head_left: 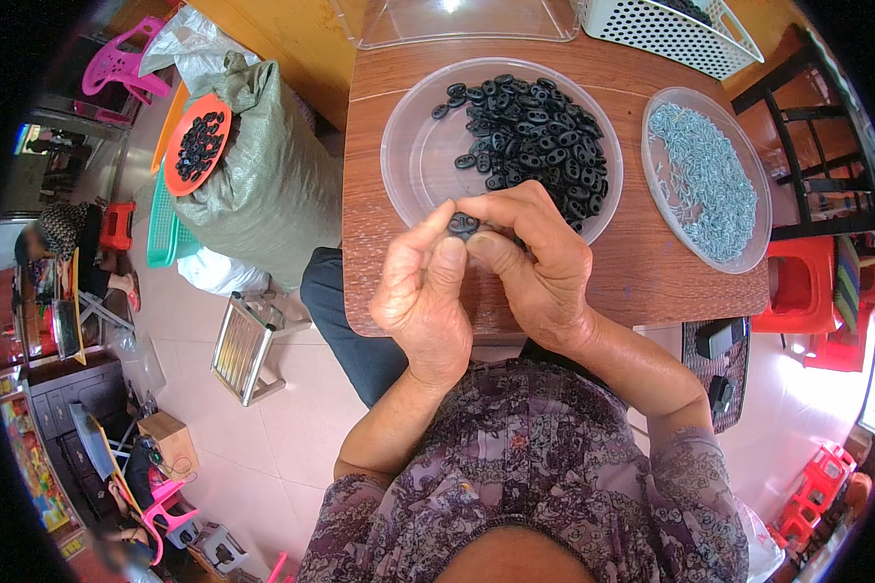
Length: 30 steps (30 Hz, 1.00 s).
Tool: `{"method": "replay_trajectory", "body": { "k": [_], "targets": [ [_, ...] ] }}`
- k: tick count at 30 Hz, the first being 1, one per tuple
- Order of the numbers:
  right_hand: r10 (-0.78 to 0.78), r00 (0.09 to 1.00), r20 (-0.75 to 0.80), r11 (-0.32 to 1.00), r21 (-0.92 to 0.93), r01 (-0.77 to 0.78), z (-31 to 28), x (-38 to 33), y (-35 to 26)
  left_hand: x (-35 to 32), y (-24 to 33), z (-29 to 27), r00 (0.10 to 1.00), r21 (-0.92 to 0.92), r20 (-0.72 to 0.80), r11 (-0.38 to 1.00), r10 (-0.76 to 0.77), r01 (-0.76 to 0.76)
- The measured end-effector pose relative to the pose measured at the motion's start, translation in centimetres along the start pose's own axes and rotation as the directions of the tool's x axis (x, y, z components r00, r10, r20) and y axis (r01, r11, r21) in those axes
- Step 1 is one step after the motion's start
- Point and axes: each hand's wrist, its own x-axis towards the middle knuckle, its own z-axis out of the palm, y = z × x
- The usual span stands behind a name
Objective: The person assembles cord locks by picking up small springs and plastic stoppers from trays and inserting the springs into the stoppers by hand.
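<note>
Between the fingertips of both my hands is a small black oval plastic piece with two round recesses [463, 226]. My left hand [423, 291] pinches its left side, thumb and index finger closed on it. My right hand [540, 257] grips the right side the same way. Both hands are raised over the near rim of a round clear plastic tub [413, 146]. Inside that tub lies a heap of similar black pieces [535, 126], piled toward the right. To the right, a second clear round tub [654, 160] holds many small light-blue, metallic-looking pins [715, 185].
The tubs stand on a brown wooden table [632, 291]. At its back are a clear lid [467, 34] and a white perforated basket [671, 39]. Left of the table, an orange plate [175, 160] of black pieces rests against a stuffed sack [272, 185]. A low metal stool [248, 350] stands nearby.
</note>
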Motion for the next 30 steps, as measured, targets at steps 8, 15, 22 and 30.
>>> {"method": "replay_trajectory", "body": {
  "k": [8, 15, 22, 30],
  "targets": [
    [-0.048, 0.999, 0.023, 0.999, 0.009, 0.048, -0.1, 0.5, 0.2, 0.5, 0.5, -0.2, 1.000, -0.055, 0.018, 0.998, -0.002, 0.003],
    [-0.101, 0.993, 0.053, 0.991, -0.087, 0.105, -0.6, 0.3, 0.1, 0.4, 0.3, -0.1, 0.997, -0.016, 0.036, 0.998, 0.061, -0.060],
    [-0.214, 0.977, -0.005, 0.968, -0.133, 0.211, -0.2, 0.3, 0.1, 0.1, -0.3, -0.2, 0.998, -0.041, 0.010, 0.997, 0.063, -0.063],
    [-0.210, 0.977, -0.030, 0.972, -0.112, 0.205, -1.3, -0.3, 0.7, 0.1, 0.5, 0.5, 0.987, 0.220, 0.113, 0.966, 0.112, -0.135]
  ]
}}
